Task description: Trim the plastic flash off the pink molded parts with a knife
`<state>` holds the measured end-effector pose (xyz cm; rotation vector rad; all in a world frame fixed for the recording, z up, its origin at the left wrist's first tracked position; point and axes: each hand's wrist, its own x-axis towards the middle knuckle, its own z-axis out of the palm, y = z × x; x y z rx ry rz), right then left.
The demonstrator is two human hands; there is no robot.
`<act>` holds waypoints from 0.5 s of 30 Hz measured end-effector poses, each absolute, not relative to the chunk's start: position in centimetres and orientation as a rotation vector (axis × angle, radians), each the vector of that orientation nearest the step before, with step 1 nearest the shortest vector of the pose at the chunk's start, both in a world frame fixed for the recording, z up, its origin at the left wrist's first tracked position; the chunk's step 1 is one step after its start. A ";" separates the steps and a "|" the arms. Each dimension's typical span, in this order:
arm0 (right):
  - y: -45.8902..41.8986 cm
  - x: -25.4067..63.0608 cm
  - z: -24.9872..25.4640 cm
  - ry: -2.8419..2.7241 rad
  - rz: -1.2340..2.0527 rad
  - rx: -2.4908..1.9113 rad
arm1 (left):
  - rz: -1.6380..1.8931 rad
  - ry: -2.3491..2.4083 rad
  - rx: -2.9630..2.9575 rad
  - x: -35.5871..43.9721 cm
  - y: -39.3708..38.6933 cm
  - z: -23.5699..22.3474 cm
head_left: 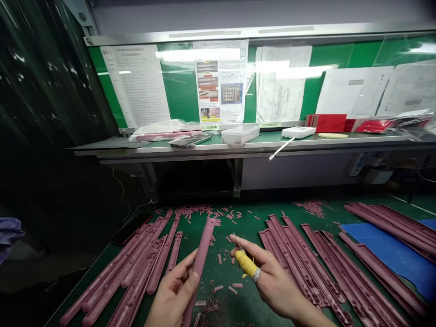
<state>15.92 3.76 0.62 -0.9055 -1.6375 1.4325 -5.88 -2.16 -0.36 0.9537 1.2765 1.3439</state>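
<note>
Thumb and fingers of my left grip (175, 286) are clamped around a pink strip (205, 238), the thumb lying across its near side and the fingers curling behind. Over the head camera's feed I see the strip slanting up and away out of that grip, its upper end standing well clear of the hand, while its lower part comes out below the thumb and runs to the bottom edge of the view. My right grip (277, 284) is closed on a yellow-wrapped tool (245, 262), which has a thin metal point (237, 242) at its front and a silvery band (256, 274) at its back. That point is to the right of the strip, near it but apart, and the right fingertips stand clear of it too. Between and beyond the two hands I make out pink scraps (235, 290) strewn over the green tabletop (250, 227), thickest along the far side. One batch of similar strips (165, 256) lies roughly side by side to the left of my left grip; another batch (299, 254) lies to the right of my right grip, and at the far right more pieces overlap a blue sheet (384, 247).
</note>
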 end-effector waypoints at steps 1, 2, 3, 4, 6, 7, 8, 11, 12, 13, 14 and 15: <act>3.8 15.6 0.0 -1.629 1.461 -0.876 | 1.335 1.286 0.882 -5.5 -2.0 -0.3; 3.9 15.3 -0.5 -1.651 1.448 -0.851 | 1.313 1.299 0.824 -5.1 -1.8 -0.2; 4.0 15.0 -0.8 -1.703 1.390 -0.841 | 1.286 1.299 0.779 -4.9 -1.6 -0.2; 4.1 14.7 -0.8 -1.782 1.290 -0.855 | 1.261 1.288 0.743 -4.8 -1.5 -0.2; 4.7 14.0 -0.4 -1.963 0.976 -0.932 | 1.221 1.257 0.693 -4.6 -1.3 -0.1; 5.2 13.7 0.0 -2.038 0.796 -0.972 | 1.207 1.244 0.675 -4.5 -1.3 -0.1; 5.7 13.3 0.4 -2.103 0.631 -1.005 | 1.199 1.236 0.658 -4.3 -1.3 -0.1; 7.2 12.6 1.4 -2.232 0.220 -1.091 | 1.185 1.212 0.633 -4.1 -1.5 0.0; 7.5 12.4 1.6 -2.262 0.118 -1.120 | 1.179 1.202 0.631 -4.0 -1.5 0.0; 7.7 12.3 1.7 -2.290 0.040 -1.147 | 1.174 1.192 0.630 -3.9 -1.6 0.1; 7.8 12.3 1.7 -2.316 -0.017 -1.164 | 1.169 1.182 0.631 -3.9 -1.6 0.2; 7.8 12.3 1.7 -2.342 -0.054 -1.168 | 1.165 1.172 0.634 -3.9 -1.7 0.3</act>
